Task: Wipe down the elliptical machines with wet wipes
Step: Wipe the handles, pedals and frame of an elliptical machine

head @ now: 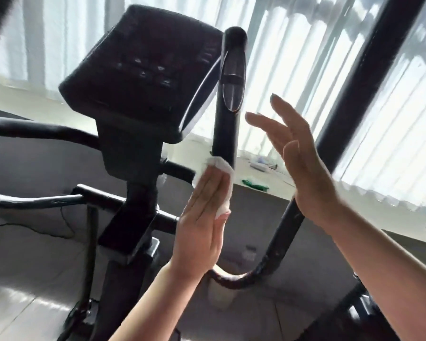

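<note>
Left hand (202, 225) flat, pressing wet wipe (220, 168) against handlebar (228, 112) — right hand (303, 163) open

Beyond our right hand (303, 166) we see a pale ledge (263, 178) carrying a green object (255, 186) and small blurred items (262, 166) behind it.

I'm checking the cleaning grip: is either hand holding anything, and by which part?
The left hand presses a white wipe flat against the upright handlebar with straight fingers, covering its lower part. The right hand is open and holds nothing.
</note>
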